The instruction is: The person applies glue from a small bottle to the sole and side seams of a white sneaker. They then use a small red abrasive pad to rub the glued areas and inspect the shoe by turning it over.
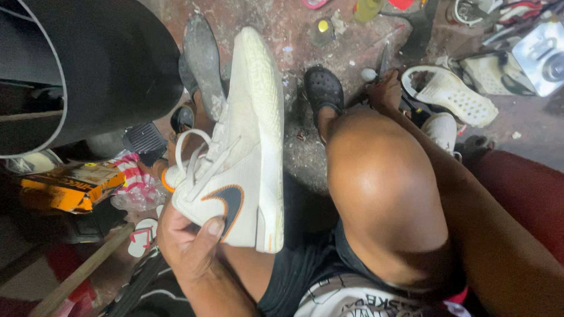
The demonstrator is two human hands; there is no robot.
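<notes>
**Over the lap, a sneaker in hand**

In the left hand [188, 243], fingers clamp a white sneaker [244, 147] held above the thigh. The right hand [385, 91] reaches down among tools on the floor [294, 35]; its grip cannot be told. A black clog [323, 91] lies just beside it.

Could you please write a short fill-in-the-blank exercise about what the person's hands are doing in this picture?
1. The left hand holds a white ____ with loose laces.
2. The right hand reaches down to the ____, near a white perforated clog.
3. The foot beside the right hand wears a clog coloured ____.

Missing words: sneaker; floor; black
</notes>
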